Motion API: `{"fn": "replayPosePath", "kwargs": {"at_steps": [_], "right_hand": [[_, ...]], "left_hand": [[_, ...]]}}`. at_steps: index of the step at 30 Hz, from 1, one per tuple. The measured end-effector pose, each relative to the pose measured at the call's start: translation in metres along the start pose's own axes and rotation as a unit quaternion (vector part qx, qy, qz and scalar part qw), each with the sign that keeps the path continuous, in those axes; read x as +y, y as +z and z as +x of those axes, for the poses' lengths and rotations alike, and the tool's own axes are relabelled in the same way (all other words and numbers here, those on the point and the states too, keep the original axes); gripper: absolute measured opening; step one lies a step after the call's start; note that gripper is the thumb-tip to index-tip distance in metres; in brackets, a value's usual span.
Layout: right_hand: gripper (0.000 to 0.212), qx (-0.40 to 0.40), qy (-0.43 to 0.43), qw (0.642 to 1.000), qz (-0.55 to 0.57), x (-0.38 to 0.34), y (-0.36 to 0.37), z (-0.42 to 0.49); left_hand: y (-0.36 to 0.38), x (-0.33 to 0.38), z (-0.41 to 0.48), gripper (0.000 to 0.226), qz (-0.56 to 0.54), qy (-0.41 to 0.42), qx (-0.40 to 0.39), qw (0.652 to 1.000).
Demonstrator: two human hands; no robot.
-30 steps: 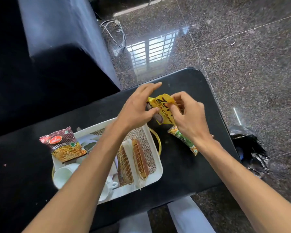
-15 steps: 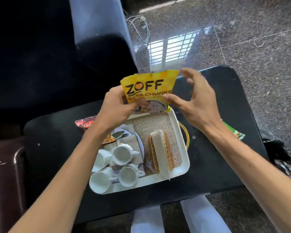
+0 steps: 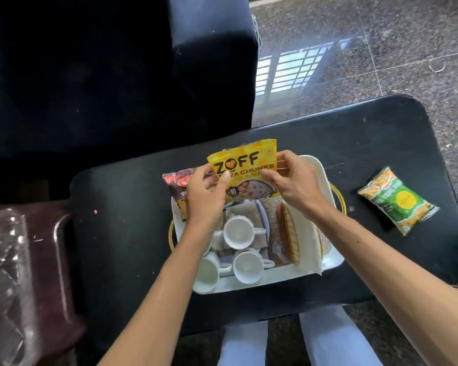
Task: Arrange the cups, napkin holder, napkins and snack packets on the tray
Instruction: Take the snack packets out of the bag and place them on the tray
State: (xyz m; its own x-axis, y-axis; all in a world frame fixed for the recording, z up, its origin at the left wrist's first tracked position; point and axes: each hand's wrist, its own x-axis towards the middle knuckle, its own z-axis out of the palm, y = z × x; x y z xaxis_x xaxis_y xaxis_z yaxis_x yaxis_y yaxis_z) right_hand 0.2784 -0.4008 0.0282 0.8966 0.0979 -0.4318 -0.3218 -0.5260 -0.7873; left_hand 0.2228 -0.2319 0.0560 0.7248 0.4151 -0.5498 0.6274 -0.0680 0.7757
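A white tray (image 3: 325, 178) with gold handles sits on the black table (image 3: 127, 233). Both hands hold a yellow soya chunks packet (image 3: 245, 167) upright over the tray's far end: my left hand (image 3: 205, 199) grips its left edge, my right hand (image 3: 295, 183) its right edge. Three white cups (image 3: 238, 232) stand on napkins in the tray's left half. A wooden napkin holder (image 3: 288, 235) with a white napkin lies in the right half. A red-brown snack packet (image 3: 176, 184) leans at the tray's far left, partly hidden by my left hand. A green snack packet (image 3: 397, 200) lies on the table to the right.
A dark sofa (image 3: 103, 75) stands behind the table. At the left, a brown surface holds crumpled clear plastic (image 3: 8, 273). Polished stone floor (image 3: 354, 48) lies beyond the table's far and right edges. My light trousers (image 3: 249, 344) show below the near edge.
The yellow packet has come down from above the table to the tray's far end. My right hand has closed onto its right edge. The view has shifted, showing the green packet.
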Motion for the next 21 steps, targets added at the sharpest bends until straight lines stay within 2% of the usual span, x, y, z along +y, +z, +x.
{"fn": "replayPosePath", "kwargs": {"at_steps": [4, 6, 15, 21], "right_hand": [[0.032, -0.016, 0.03, 0.999, -0.036, 0.0, 0.013, 0.006], [0.032, -0.017, 0.032, 0.998, -0.048, 0.0, 0.017, 0.009], [0.038, -0.023, 0.048, 0.996, -0.073, 0.003, 0.018, 0.013], [0.059, -0.043, 0.045, 0.997, -0.037, 0.002, -0.001, 0.004]], "left_hand": [[0.002, -0.002, 0.0, 0.042, -0.01, -0.03, 0.028, 0.999], [0.002, -0.003, 0.0, 0.046, 0.003, -0.037, 0.024, 0.999], [-0.004, -0.002, -0.005, 0.041, 0.007, -0.054, 0.026, 0.998], [0.006, 0.008, -0.022, 0.035, -0.009, -0.028, 0.089, 0.996]]}}
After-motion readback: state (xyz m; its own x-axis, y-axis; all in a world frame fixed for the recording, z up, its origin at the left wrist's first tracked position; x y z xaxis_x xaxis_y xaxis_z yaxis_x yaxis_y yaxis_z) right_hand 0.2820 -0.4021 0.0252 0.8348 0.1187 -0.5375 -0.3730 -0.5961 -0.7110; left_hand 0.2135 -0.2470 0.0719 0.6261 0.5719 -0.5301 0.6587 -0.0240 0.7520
